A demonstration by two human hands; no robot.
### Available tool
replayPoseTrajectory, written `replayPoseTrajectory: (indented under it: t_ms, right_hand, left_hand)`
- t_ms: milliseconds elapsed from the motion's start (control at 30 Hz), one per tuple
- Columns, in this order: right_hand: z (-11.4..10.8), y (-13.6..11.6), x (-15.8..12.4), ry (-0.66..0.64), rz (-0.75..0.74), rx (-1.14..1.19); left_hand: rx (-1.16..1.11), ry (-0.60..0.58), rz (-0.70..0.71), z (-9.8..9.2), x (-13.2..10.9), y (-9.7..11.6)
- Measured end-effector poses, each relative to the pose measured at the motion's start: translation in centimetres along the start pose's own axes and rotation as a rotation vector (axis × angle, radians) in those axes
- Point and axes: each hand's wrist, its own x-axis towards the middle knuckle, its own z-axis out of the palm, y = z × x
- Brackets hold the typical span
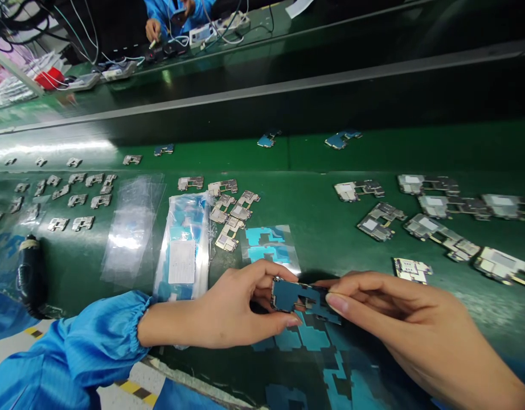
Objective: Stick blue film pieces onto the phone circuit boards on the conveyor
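Observation:
Between my two hands is a small circuit board (288,295) with a dark blue face turned up. My left hand (241,307) pinches its left end between thumb and fingers. At its right end, the thumb and fingers of my right hand (382,310) close on it. Under and in front of the board lies a clear sheet with blue cut-out film stickers (316,336). Just beyond my left hand is another sheet of blue stickers (269,242). A bare circuit board (411,270) lies beyond my right hand.
Several circuit boards (229,233) cluster mid-table; more boards (433,205) lie right and far left. A plastic packet of blue stickers (181,262), clear sheets (132,228) and a black tool (31,273) are on the left. Across the bench, a person's hand (152,30) shows among cables.

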Motion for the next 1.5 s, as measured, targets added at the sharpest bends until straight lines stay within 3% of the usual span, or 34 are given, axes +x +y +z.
replayPoseTrajectory:
  t_ms: [167, 333, 667, 933, 1067, 1500]
  right_hand:
    - [-0.3, 0.2, 0.0, -0.05, 0.017, -0.028]
    - [0.4, -0.5, 0.2, 0.054, -0.002, -0.025]
    - [-0.6, 0.7, -0.6, -0.007, 0.201, 0.014]
    - [0.1, -0.3, -0.1, 0.021, 0.162, 0.018]
    - [-0.2, 0.0, -0.2, -0.03, 0.183, 0.003]
    - [-0.2, 0.3, -0.2, -0.017, 0.216, 0.002]
  left_hand:
    - [0.013, -0.002, -0.004, 0.0, 0.0, 0.3]
    - [0.005, -0.014, -0.002, -0.1, -0.1, 0.3]
    - [0.015, -0.015, -0.045, -0.2, 0.0, 0.5]
    - [0.003, -0.017, -0.038, -0.1, 0.0, 0.6]
    - [0.0, -0.019, -0.049, -0.1, 0.0, 0.4]
    - [0.028, -0.023, -0.067, -0.2, -0.1, 0.5]
